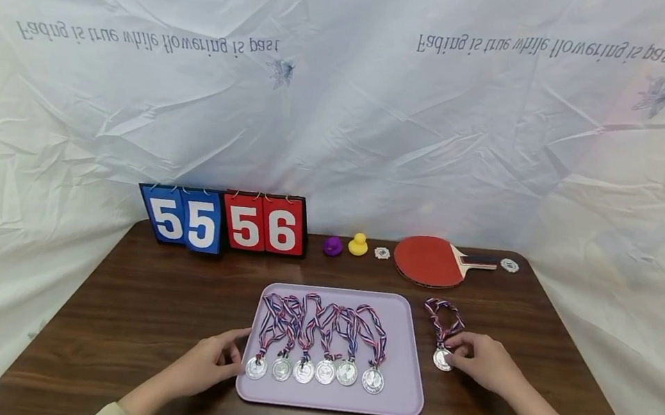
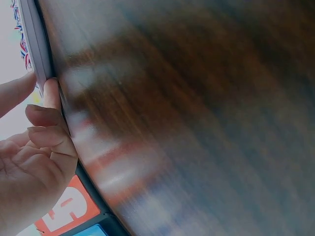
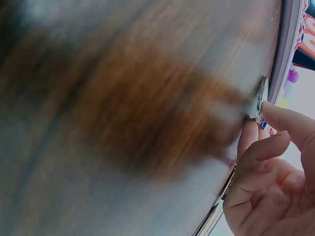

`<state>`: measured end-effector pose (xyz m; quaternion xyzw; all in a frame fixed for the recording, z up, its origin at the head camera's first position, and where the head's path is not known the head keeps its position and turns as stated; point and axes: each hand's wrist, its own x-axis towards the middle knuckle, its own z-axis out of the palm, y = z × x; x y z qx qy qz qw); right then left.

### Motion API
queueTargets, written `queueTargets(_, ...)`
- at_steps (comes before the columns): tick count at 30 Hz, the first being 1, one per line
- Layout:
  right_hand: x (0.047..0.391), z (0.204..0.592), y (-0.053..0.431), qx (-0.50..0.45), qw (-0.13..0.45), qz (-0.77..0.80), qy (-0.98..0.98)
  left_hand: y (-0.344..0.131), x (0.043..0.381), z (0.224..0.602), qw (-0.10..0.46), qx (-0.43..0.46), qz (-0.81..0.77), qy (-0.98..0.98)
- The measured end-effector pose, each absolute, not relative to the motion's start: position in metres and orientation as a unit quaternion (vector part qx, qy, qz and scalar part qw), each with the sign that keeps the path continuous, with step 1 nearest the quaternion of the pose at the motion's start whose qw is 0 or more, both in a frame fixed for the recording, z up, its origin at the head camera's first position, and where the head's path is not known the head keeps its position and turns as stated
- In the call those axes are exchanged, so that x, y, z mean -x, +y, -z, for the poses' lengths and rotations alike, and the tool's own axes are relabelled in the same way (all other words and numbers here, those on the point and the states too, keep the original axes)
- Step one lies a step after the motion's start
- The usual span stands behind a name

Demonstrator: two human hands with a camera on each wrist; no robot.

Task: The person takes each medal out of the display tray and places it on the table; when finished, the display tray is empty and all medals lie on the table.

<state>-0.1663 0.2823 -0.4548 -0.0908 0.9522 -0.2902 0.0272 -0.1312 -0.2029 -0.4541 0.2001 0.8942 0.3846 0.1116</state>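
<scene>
A lilac tray [image 1: 403, 392] lies on the table with several silver medals in a row, their striped ribbons stretched out behind them. My left hand [image 1: 211, 365] holds the tray's left rim, the thumb over the edge and the index finger [image 2: 51, 93] low along its outer side. Right of the tray, one more silver medal [image 1: 442, 359] has its red, white and blue ribbon [image 1: 443, 318] looped away from me. My right hand [image 1: 485, 362] pinches this medal's right edge between thumb and fingers. In the right wrist view the medal [image 3: 263, 98] stands edge-on close over the table.
A flip scoreboard [image 1: 223, 221] reading 55 and 56 stands at the back left. Along the back edge are a purple duck [image 1: 333, 246], a yellow duck [image 1: 358, 244], a white chip [image 1: 382, 252], a red table tennis bat [image 1: 429, 261] and another chip [image 1: 510, 265]. White cloth hangs behind the table.
</scene>
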Motion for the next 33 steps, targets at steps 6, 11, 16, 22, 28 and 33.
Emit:
queueTargets(6, 0.168, 0.455, 0.284, 0.079, 0.038, 0.291, 0.953, -0.203, 0.130, 0.454, 0.106, -0.206, -0.391, 0.891)
queueTargets(11, 0.169, 0.446, 0.284, 0.068, 0.028, 0.286, 0.955, -0.203, 0.130, 0.454, 0.108, -0.204, -0.390, 0.891)
queueTargets(16, 0.167, 0.432, 0.275, 0.088, 0.004, 0.295, 0.951, -0.203, 0.131, 0.454, 0.110, -0.202, -0.387, 0.893)
queueTargets(22, 0.157, 0.426, 0.247, 0.110, -0.001, 0.314, 0.943, -0.203, 0.131, 0.454, 0.107, -0.202, -0.386, 0.893)
queueTargets(28, 0.145, 0.430, 0.218, 0.160, 0.003, 0.340, 0.927, -0.202, 0.130, 0.453, 0.104, -0.204, -0.393, 0.891)
queueTargets(33, 0.137, 0.436, 0.201, 0.183, 0.013, 0.341, 0.922, -0.202, 0.130, 0.453, 0.106, -0.203, -0.392, 0.891)
